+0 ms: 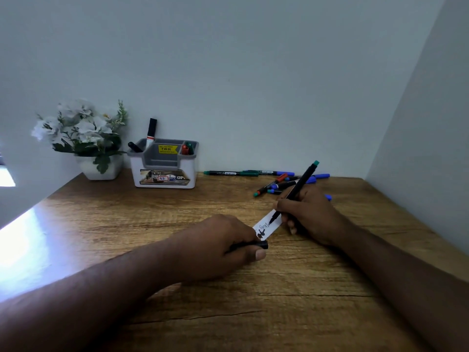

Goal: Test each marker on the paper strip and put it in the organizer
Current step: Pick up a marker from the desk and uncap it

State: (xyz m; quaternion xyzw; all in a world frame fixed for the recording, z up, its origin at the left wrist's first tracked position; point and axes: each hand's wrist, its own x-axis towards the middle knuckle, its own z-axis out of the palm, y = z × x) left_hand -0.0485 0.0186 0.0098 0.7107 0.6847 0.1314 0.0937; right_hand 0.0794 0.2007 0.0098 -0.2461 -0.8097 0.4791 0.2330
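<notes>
My right hand point(308, 214) grips a black marker with a green end point(302, 184), its tip touching the white paper strip point(266, 226) on the wooden desk. The strip carries black and green scribbles. My left hand point(223, 240) rests on the strip's near end and holds a black cap point(255, 245) in its curled fingers. The white and grey organizer point(165, 165) stands at the back left with several markers in it. A pile of loose markers point(281, 182) lies behind my right hand.
A white pot of artificial flowers point(86, 138) stands left of the organizer. Two long markers point(248, 173) lie along the back wall. Walls close the desk point(177, 288) at the back and right; bright glare falls on its left edge.
</notes>
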